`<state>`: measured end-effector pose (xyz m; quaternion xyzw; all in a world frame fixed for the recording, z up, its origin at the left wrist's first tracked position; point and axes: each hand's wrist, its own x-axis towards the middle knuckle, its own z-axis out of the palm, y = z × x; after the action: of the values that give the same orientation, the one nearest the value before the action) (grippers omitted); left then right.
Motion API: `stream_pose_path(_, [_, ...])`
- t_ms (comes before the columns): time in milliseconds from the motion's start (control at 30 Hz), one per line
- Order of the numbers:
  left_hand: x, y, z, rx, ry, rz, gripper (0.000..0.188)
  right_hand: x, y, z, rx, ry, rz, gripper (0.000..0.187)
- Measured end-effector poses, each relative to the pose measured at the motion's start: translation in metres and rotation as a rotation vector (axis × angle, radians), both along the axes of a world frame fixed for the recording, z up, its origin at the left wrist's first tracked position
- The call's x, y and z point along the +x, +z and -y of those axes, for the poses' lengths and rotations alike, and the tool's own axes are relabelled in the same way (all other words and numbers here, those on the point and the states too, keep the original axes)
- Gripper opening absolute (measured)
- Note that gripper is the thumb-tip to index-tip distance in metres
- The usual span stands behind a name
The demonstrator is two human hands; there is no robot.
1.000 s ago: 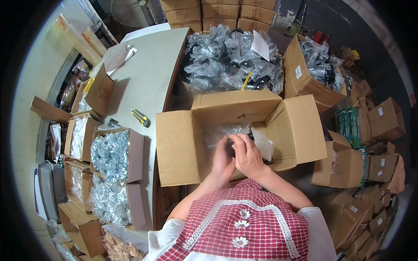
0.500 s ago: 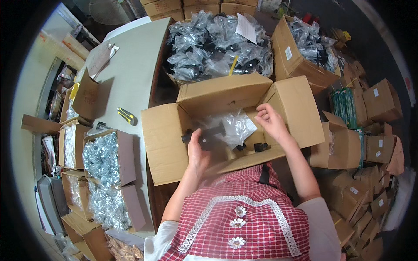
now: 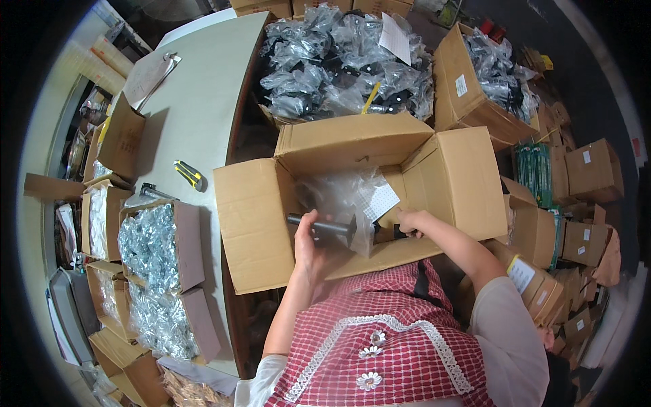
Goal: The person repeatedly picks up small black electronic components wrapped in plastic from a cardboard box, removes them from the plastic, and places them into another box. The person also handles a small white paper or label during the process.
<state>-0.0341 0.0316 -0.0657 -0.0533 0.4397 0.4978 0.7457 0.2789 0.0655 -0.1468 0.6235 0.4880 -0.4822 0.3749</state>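
My left hand is wrapped round a black tube with a wide flange at its right end, held over an open cardboard box. Beside the flange, clear plastic bags lie bunched inside the box. A white sheet with a dotted pattern rests among them. My right hand reaches into the box's near right part, its fingers closed on a small black fitting. The fingers partly cover that fitting, so its full shape is hidden.
A large box of bagged black parts stands beyond, with another carton to its right. On the grey table at left lie a yellow utility knife and boxes of bagged metal parts. Cartons are stacked at right.
My right hand has moved down and closed on the small black fitting. The tube in my left hand has turned, its flanged end dropping nearer to me. The view has shifted slightly.
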Motion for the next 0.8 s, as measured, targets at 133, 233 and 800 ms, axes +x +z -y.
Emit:
stream_pose_path(133, [-0.007,0.01,-0.002,0.173,-0.177,-0.196,0.018,0.0,0.075,-0.003,0.264,-0.397,-0.247,0.105])
stream_pose_path(233, [-0.003,0.028,0.0,0.178,-0.332,-0.25,0.019,-0.001,0.129,0.016,0.605,-0.62,-0.554,0.106])
stream_pose_path(800, [0.039,0.045,-0.013,0.607,-0.588,-0.684,0.035,-0.083,0.205,0.076,1.496,-0.218,-0.674,0.076])
